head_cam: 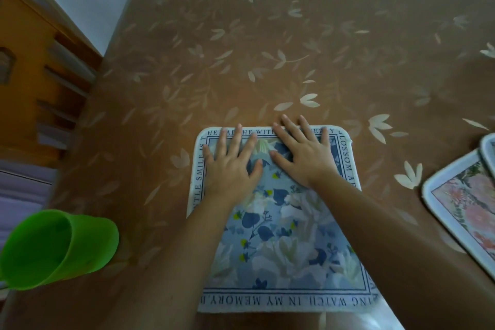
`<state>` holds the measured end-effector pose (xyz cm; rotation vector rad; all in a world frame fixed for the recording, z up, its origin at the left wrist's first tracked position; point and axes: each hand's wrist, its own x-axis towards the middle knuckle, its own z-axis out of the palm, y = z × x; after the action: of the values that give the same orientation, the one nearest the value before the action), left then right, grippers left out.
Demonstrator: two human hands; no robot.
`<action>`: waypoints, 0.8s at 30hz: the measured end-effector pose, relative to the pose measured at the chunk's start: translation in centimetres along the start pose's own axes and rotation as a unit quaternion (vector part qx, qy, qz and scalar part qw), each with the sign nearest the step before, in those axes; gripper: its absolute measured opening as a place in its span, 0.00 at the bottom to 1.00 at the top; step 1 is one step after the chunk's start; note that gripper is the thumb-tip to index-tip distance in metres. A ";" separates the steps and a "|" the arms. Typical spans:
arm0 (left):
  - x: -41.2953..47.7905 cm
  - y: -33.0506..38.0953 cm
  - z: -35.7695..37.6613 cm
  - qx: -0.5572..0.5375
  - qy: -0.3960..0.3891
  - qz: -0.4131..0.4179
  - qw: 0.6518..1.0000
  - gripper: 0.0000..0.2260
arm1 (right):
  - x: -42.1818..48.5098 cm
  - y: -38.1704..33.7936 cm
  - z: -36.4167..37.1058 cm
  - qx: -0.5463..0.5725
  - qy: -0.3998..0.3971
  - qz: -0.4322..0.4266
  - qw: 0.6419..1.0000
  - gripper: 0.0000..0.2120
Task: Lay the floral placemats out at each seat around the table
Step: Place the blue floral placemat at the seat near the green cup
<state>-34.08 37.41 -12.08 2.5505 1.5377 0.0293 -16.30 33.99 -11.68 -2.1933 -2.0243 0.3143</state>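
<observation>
On the brown leaf-patterned tablecloth (267, 48), both the left hand (231, 163) and right hand (302, 153) press flat, fingers spread, on the blue floral placemat (281, 236); pink floral placemats (460, 203) lie rightward.

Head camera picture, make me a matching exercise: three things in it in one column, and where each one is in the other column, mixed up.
Things:
1. blue floral placemat
2. green cup
3. pink floral placemat

Places:
A. at the right edge of the view
B. under the left hand and right hand, both laid flat on it
C. at the lower left of the view

Pairs: 1-B, 2-C, 3-A
</observation>
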 end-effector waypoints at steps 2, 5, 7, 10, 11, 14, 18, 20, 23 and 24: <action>0.8 -0.3 -0.3 -0.006 0.001 0.002 1.000 0.25 | 0.0 -0.1 -0.1 0.006 0.002 -0.003 1.000 0.29; 0.9 -0.5 -0.2 -0.024 0.016 -0.042 0.999 0.26 | -0.6 0.5 -0.4 0.010 -0.001 -0.003 1.000 0.28; 0.6 -0.7 0.0 -0.023 0.015 -0.079 0.996 0.26 | -1.6 1.8 -0.7 -0.004 0.001 0.006 1.000 0.29; -0.1 -1.2 -0.1 -0.013 0.003 -0.073 0.997 0.26 | -3.7 3.7 -1.1 -0.021 -0.009 0.015 1.000 0.30; -0.6 -1.3 -0.2 -0.012 0.002 -0.061 0.998 0.27 | -4.3 4.0 -1.2 -0.015 -0.015 0.021 1.000 0.30; -2.9 -1.7 -0.2 -0.007 -0.002 -0.027 1.000 0.27 | -6.2 3.9 -1.4 -0.002 -0.022 0.030 0.999 0.28; -5.9 -1.7 -0.2 -0.019 -0.014 -0.015 1.000 0.26 | -9.0 3.2 -1.3 0.005 -0.024 0.033 0.999 0.29; -7.2 -1.6 -0.1 -0.009 -0.016 -0.013 1.000 0.25 | -10.4 2.9 -1.3 0.000 -0.023 0.032 0.999 0.29; -9.6 -1.3 0.2 0.003 -0.016 -0.014 1.000 0.26 | -12.5 2.3 -1.2 0.002 -0.023 0.027 0.999 0.30; -10.4 -1.2 0.2 0.011 -0.017 -0.013 1.000 0.27 | -13.1 2.1 -1.1 0.003 -0.023 0.025 0.999 0.31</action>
<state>-39.95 28.76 -11.79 2.5345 1.5665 -0.0351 -14.91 20.76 -10.34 -2.2567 -1.9904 0.3803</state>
